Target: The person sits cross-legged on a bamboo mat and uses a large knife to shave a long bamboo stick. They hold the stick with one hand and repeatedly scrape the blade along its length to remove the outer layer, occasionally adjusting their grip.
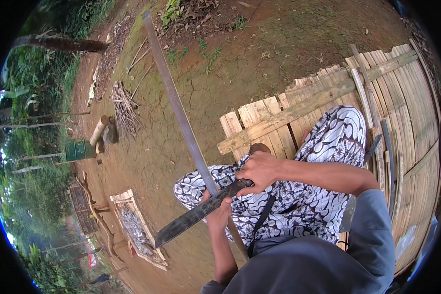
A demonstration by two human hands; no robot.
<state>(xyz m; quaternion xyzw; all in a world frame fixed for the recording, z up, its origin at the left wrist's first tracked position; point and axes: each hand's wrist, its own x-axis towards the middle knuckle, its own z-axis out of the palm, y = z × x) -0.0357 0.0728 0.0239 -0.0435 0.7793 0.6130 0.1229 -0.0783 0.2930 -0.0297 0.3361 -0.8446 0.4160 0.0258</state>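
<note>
In my right hand (257, 170) is the handle of a machete, its fingers closed round it; a rounded brown end shows above the fist. The dark, broad machete blade (188, 220) slants down to the left across my lap. My left hand (218, 211) grips a long, flat bamboo strip (174, 93) just under the blade. The strip runs from beside my body, past the blade, far out over the ground. Blade and strip cross close to the left fingers; whether the edge touches the strip, I cannot tell. Patterned black-and-white trousers (328, 166) cover my folded legs.
I sit on a split-bamboo platform (416, 93) with loose strips (388, 161) on its right. Over the bare ground lie a stick bundle (125, 110), a cut log (99, 130) and a green drum (79, 149). A wood-framed tray (120, 197) and a woven cage (83, 209) stand left.
</note>
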